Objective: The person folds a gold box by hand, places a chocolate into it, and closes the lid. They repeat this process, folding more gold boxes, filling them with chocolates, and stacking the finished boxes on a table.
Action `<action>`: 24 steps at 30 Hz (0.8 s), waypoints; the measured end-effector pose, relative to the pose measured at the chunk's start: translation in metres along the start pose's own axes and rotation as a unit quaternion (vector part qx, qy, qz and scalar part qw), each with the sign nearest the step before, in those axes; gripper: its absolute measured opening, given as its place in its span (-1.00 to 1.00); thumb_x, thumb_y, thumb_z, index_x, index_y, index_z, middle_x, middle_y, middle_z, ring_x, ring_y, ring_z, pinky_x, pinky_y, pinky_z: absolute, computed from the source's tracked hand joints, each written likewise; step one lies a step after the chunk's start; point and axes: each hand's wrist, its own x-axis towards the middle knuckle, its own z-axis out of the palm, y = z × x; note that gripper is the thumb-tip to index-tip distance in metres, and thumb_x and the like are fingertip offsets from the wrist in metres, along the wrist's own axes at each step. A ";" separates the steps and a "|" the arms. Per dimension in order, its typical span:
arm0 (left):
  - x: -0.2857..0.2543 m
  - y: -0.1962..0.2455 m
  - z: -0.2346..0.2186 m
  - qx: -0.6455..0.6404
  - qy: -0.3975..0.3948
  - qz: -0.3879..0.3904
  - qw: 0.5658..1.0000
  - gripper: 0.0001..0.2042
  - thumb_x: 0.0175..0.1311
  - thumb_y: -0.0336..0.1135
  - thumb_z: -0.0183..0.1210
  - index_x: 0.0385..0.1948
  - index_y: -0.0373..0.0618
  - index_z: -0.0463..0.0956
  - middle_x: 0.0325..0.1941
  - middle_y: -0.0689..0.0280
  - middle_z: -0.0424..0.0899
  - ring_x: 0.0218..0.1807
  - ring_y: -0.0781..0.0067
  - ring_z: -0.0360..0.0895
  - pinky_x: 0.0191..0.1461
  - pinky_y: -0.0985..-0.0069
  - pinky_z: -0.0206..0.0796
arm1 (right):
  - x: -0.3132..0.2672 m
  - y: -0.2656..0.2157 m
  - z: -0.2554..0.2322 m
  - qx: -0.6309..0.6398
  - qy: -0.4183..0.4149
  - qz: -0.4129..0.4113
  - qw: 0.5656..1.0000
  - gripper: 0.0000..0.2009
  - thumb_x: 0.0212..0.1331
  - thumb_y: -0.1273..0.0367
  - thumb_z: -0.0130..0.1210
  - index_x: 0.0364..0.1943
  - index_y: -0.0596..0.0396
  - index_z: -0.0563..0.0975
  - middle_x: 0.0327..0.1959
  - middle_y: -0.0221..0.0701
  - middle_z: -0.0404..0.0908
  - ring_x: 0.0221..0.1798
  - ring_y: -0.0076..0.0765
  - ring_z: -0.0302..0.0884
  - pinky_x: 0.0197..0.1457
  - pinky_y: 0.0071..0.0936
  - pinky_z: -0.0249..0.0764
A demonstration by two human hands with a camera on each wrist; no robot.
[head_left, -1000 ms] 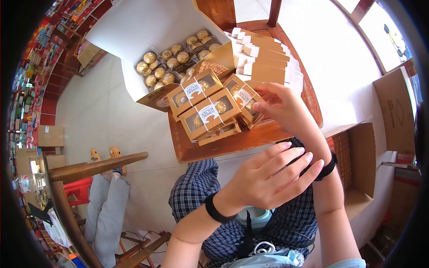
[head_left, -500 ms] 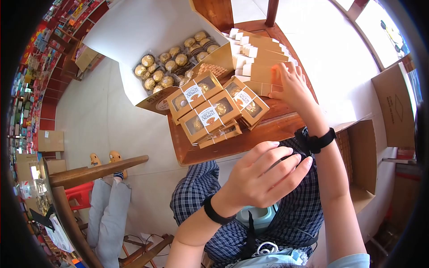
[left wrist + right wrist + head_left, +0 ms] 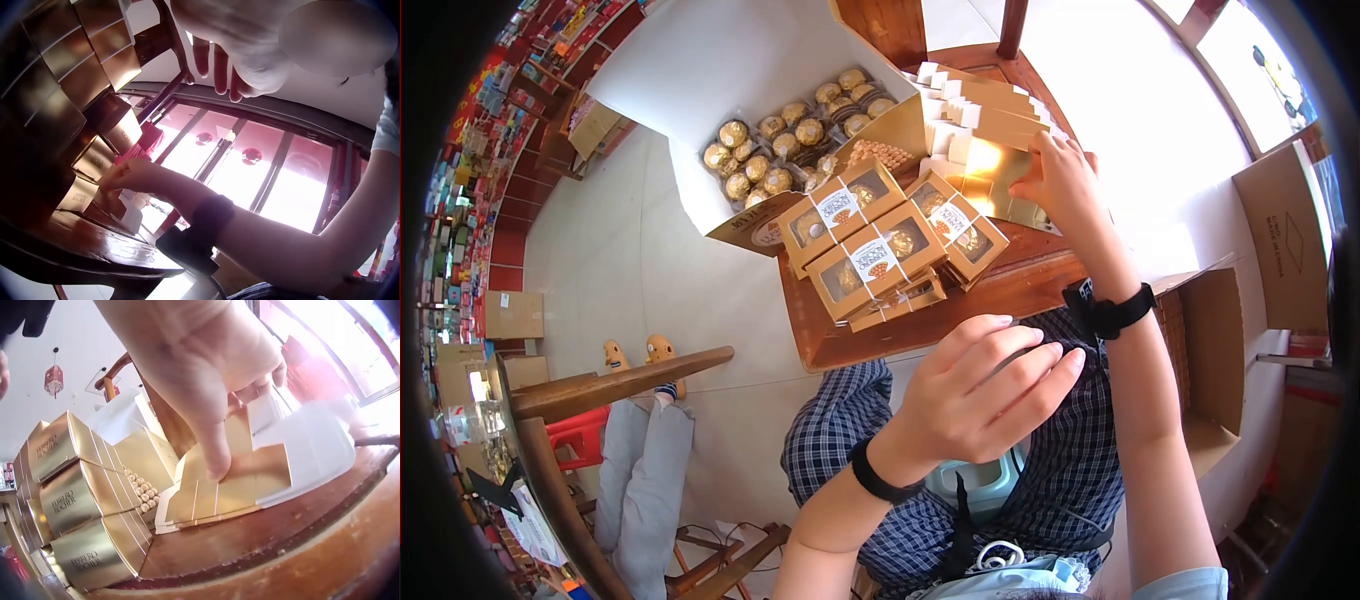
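Note:
My right hand (image 3: 1068,190) is at the stack of flat, unfolded gold cartons (image 3: 1005,125) on the wooden chair seat (image 3: 870,340). It pinches the top flat gold carton (image 3: 244,481), thumb on the printed face and fingers at the far edge; the carton catches bright light. Over the lap hovers my left hand (image 3: 985,385), holding nothing, its fingers loosely bent. Left of the stack, filled Ferrero Rocher gift boxes (image 3: 875,260) with clear windows and white labels are piled up. Behind them stands a large open box (image 3: 685,190) of gold-wrapped chocolates (image 3: 785,145).
An open cardboard box (image 3: 1215,360) stands on the floor to the right, below another carton (image 3: 1285,245). A wooden bar (image 3: 620,375) juts in from the left, near another person's legs (image 3: 640,480). Stocked shelves (image 3: 470,220) line the far left.
My right hand has left the rightmost gift box, moved up to the flat carton stack and taken hold of the top carton, which has shifted. The left hand has barely moved.

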 end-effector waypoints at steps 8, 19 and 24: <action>-0.003 -0.003 0.001 0.004 0.007 0.002 1.000 -0.81 -0.04 -0.46 0.23 -0.33 -0.05 0.54 -0.38 0.43 0.57 -0.28 0.47 0.51 -0.19 0.46 0.40 | -0.005 0.006 -0.002 0.043 0.110 -0.040 0.992 -0.69 -0.17 0.31 0.26 -0.27 0.11 0.60 -0.16 -0.34 0.50 0.02 -0.25 0.35 0.14 -0.22 0.14; -0.002 -0.005 -0.008 -0.251 0.238 -0.250 0.904 -0.39 0.07 -0.23 0.19 0.14 -0.31 0.18 0.21 0.09 0.22 0.22 0.26 0.22 0.21 0.37 0.15 | -0.047 -0.049 -0.091 0.633 -0.081 -0.035 0.769 -0.67 0.10 0.31 0.15 -0.14 0.29 0.46 -0.34 -0.41 0.59 -0.31 -0.59 0.54 -0.24 -0.68 0.44; 0.010 -0.012 -0.044 -0.601 0.120 -0.435 0.660 -0.26 0.08 -0.12 0.09 0.23 -0.35 -0.03 0.18 0.04 0.26 0.20 0.14 0.29 0.26 0.27 0.13 | -0.086 -0.094 -0.085 0.527 -0.212 -0.046 0.821 -0.70 -0.07 0.34 0.30 -0.29 0.19 0.50 -0.43 -0.39 0.60 -0.40 -0.60 0.55 -0.37 -0.64 0.44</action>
